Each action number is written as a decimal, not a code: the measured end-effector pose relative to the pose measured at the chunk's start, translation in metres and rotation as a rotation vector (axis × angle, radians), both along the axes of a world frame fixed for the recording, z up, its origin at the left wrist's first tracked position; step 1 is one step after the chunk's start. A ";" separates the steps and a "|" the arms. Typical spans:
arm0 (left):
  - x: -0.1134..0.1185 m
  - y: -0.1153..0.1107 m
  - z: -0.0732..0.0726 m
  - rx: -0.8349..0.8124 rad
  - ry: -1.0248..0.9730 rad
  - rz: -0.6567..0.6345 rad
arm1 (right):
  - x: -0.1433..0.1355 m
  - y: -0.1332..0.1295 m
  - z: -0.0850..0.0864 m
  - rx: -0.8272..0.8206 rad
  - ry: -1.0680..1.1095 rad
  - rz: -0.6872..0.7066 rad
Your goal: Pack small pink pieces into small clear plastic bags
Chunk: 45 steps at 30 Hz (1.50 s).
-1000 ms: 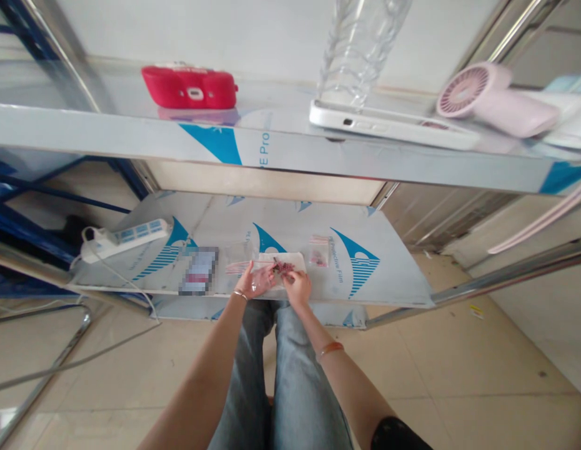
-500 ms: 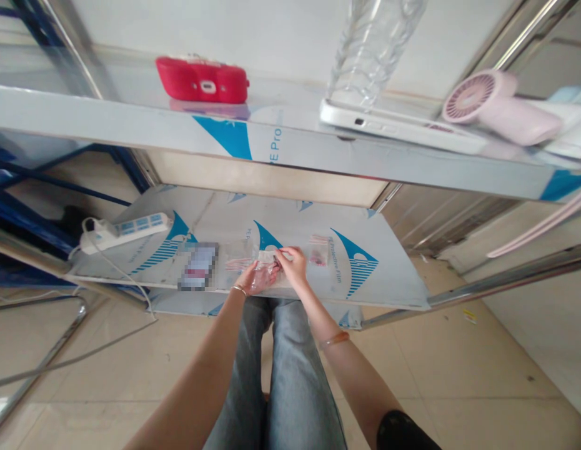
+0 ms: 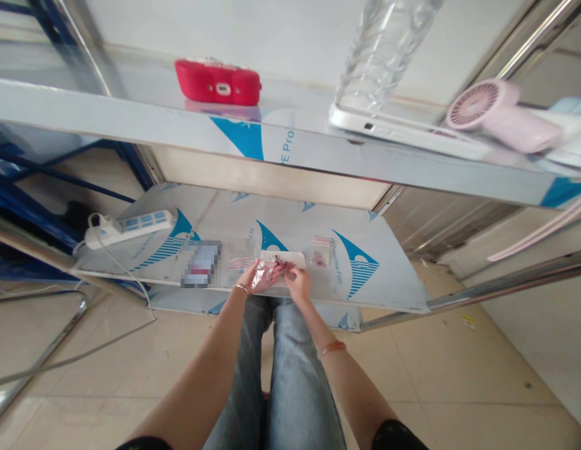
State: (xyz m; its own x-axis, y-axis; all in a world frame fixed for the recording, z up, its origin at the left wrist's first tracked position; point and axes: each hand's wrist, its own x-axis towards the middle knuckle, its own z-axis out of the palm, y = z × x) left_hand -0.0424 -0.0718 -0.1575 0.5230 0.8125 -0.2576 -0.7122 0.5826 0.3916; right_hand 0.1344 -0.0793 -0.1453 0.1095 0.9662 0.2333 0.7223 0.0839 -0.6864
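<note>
My left hand (image 3: 249, 279) is closed on a small clear plastic bag (image 3: 263, 275) with pinkish-red contents. Close beside it, my right hand (image 3: 298, 285) has its fingers pinched at a cluster of small dark red pieces (image 3: 285, 265), over a pale card or tray (image 3: 297, 257) on the lower shelf. Whether the fingers grip one of these pieces is too small to tell. Right of the hands lies another small clear bag (image 3: 320, 253) with red contents. On the left, a flat clear bag (image 3: 240, 255) with pink stripes lies beside a blurred-out phone (image 3: 201, 264).
A white power strip (image 3: 131, 228) with a cable lies at the lower shelf's left end. The upper shelf (image 3: 178, 128) holds a red case (image 3: 218, 84), a clear bottle (image 3: 384, 56), a white device (image 3: 403, 131) and a pink fan (image 3: 501, 115).
My right hand has moved slightly right and down, away from the bag in my left hand. More of the pale card and dark red pieces shows. The view has shifted a little.
</note>
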 end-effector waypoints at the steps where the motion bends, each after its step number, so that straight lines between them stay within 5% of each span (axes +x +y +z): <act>1: 0.000 0.000 -0.001 0.004 0.007 -0.001 | -0.001 -0.002 -0.002 -0.002 -0.027 -0.018; 7: -0.003 0.002 -0.003 0.026 0.038 -0.023 | -0.010 -0.003 -0.006 -0.002 -0.092 -0.104; 11: -0.003 0.001 -0.001 0.045 0.034 -0.035 | -0.014 0.002 -0.003 0.057 0.092 -0.133; 16: -0.001 0.004 -0.006 0.021 0.029 -0.007 | -0.028 0.013 0.024 0.140 0.415 0.010; 21: -0.002 0.008 -0.015 -0.051 0.059 0.029 | -0.043 0.014 0.046 0.134 0.371 0.132; 26: -0.003 0.004 -0.006 -0.038 0.022 0.005 | -0.035 0.006 0.023 0.175 0.298 -0.070; 32: -0.002 0.000 0.008 -0.045 0.023 -0.022 | -0.024 -0.008 -0.015 0.107 0.029 -0.074; 45: -0.003 0.002 0.008 -0.049 0.005 -0.055 | -0.044 -0.001 -0.013 0.053 -0.059 -0.258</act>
State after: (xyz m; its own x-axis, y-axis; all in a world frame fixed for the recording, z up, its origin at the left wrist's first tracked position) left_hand -0.0457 -0.0694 -0.1494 0.5649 0.7690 -0.2993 -0.6769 0.6392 0.3649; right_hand 0.0905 -0.0805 -0.1581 0.3354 0.8942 0.2966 0.7634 -0.0735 -0.6417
